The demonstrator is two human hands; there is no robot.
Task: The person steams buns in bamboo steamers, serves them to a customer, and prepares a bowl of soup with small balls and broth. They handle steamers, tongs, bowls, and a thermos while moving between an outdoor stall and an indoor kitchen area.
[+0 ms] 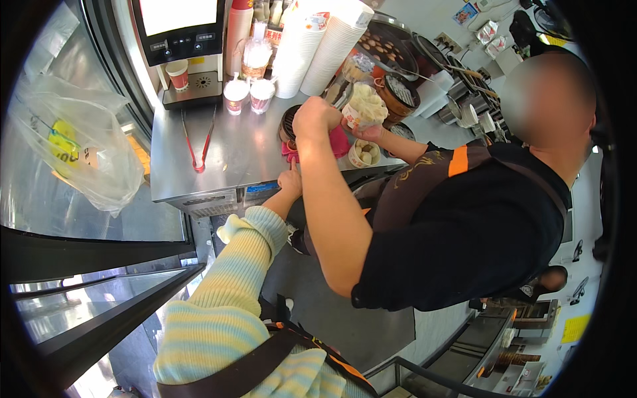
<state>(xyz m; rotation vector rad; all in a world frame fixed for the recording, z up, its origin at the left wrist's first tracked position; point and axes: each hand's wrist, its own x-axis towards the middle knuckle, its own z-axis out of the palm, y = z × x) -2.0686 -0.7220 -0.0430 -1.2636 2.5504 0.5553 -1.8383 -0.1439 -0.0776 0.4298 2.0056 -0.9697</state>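
My left hand (290,179), at the end of a striped knit sleeve, is at the front edge of the steel counter (249,164). Its index finger is extended and touches the edge of a pink cloth (340,142); the other fingers are curled. Just beyond stands a small round steamer basket with a dark slatted top (287,128), partly behind a co-worker's raised forearm. That co-worker's other hand supports a bag-lined paper bowl (366,110). A paper bowl of round, pale brown food (365,152) stands nearby. My right hand is out of view.
Red-handled tongs (200,159) lie on the counter before a drink dispenser (191,92). Two lidded cups (249,94) and tall paper bowl stacks (318,49) stand behind. A co-worker (448,224) is close on the right. A plastic bag (84,144) is at left.
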